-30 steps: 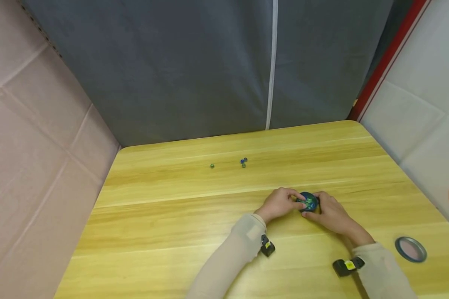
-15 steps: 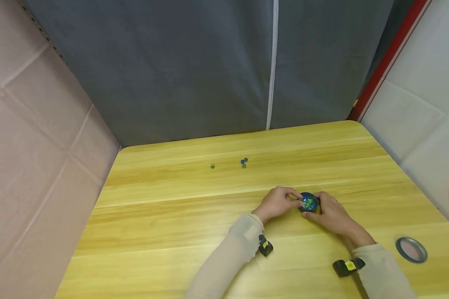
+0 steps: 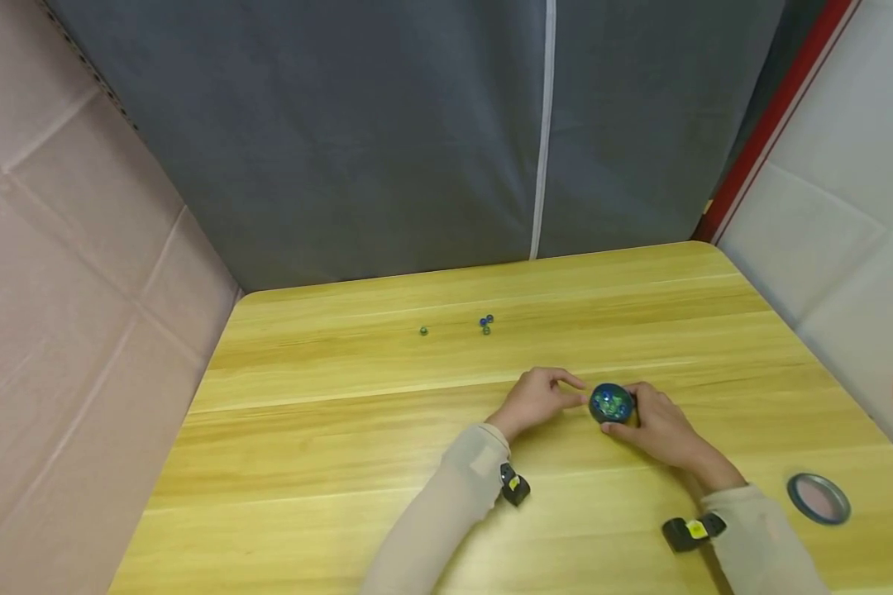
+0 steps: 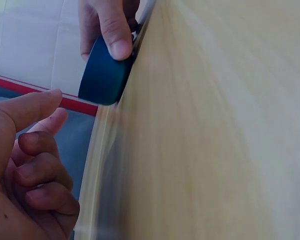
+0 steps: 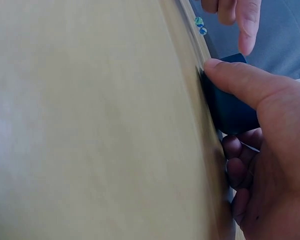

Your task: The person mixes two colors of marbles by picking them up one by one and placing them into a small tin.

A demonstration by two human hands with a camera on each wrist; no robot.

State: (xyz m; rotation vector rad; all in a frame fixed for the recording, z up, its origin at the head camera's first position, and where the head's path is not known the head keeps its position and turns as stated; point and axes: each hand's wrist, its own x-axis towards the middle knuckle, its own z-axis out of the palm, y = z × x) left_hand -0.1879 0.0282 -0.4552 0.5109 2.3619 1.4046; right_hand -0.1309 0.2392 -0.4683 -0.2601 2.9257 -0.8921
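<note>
A small round dark-teal tin [image 3: 592, 411] stands on the table, holding blue and green marbles [image 3: 612, 404]. My right hand [image 3: 658, 426] grips it from the right, thumb on the near side and fingers behind. In the left wrist view, the tin [image 4: 102, 77] shows its smooth side wall with the right thumb pressed on it. Just left of the tin is my left hand [image 3: 533, 401], its thumb and index finger stretched toward the rim and apart, nothing between them. Its other fingers are loosely curled in the left wrist view.
A round lid [image 3: 818, 497] with a dark rim and a pale centre lies at the table's right side. Farther back, a green marble [image 3: 423, 330] sits apart from a small cluster of marbles [image 3: 485, 324]. A grey curtain [image 3: 387, 149] hangs behind the table [image 3: 327, 463].
My left hand has drawn back to the left from over the tin's opening, baring the marbles inside. The right hand keeps its grip, and the tin has barely moved.
</note>
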